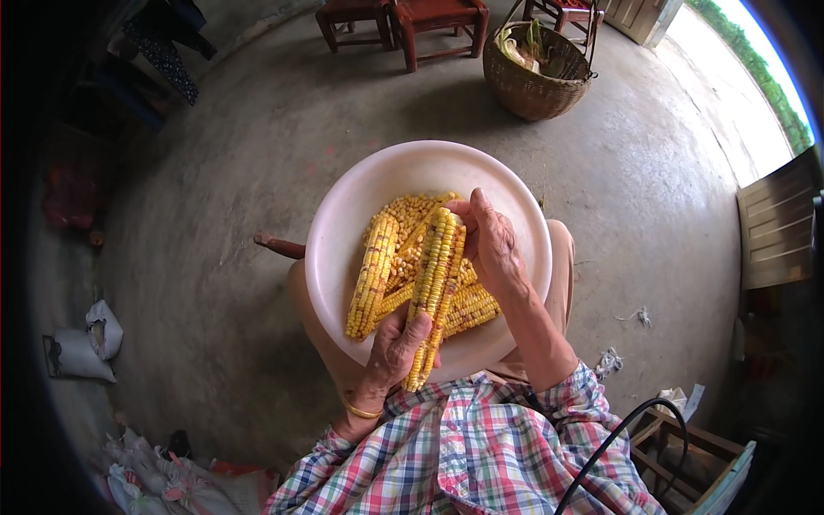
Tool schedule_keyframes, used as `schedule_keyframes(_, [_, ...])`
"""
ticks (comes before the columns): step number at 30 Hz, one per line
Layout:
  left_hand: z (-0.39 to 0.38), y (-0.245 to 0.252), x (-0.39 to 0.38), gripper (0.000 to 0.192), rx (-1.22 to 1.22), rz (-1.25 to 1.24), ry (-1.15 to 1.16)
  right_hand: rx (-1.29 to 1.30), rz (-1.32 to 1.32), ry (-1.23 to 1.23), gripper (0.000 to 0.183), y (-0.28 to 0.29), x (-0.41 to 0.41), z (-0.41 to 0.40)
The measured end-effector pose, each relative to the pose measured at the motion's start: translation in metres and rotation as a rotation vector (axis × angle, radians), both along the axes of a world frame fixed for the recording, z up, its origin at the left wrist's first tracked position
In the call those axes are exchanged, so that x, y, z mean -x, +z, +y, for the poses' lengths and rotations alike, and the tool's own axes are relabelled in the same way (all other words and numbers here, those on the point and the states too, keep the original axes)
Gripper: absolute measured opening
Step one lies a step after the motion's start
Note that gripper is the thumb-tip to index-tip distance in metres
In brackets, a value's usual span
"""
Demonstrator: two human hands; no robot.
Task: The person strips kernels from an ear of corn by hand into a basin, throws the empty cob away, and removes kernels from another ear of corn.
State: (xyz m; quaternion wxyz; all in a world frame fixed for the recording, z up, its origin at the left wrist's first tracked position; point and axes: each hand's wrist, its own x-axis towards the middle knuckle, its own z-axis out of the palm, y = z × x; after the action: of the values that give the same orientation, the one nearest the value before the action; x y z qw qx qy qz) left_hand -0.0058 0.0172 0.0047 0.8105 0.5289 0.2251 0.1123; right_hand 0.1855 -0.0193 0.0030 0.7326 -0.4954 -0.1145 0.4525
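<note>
A white plastic basin [335, 193] rests on my lap. Above it I hold an ear of corn [434, 290], yellow with dark kernels, tilted with its upper end away from me. My left hand [400, 347] grips the lower part of this ear, thumb on top. At its upper end is my right hand [492, 241], thumb raised, fingers behind the tip and partly hidden; whether they press on it is unclear. Loose corn kernels [409, 212] lie in the basin, with another ear [373, 277] on the left and more ears [473, 309] under the held one.
On the concrete floor ahead stand a wicker basket [537, 93] with husks and red wooden stools [441, 16]. White sacks [84, 354] lie at left, plastic bags [154, 476] at lower left. A wooden frame [689, 450] and a black cable [605, 444] are at lower right.
</note>
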Motion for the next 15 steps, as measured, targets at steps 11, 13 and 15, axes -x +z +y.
schedule_keyframes(11, [-0.004,0.002,-0.003,0.033,-0.140,0.110,0.064,0.104,-0.616,-0.130,0.040,0.004,0.029,0.006])
schedule_keyframes(13, [-0.006,0.003,-0.002,0.033,-0.144,0.125,0.066,0.143,-0.631,-0.141,0.039,0.007,0.030,0.007])
schedule_keyframes(15, [-0.007,0.003,-0.001,0.034,-0.149,0.137,0.066,0.181,-0.648,-0.153,0.038,0.007,0.030,0.007])
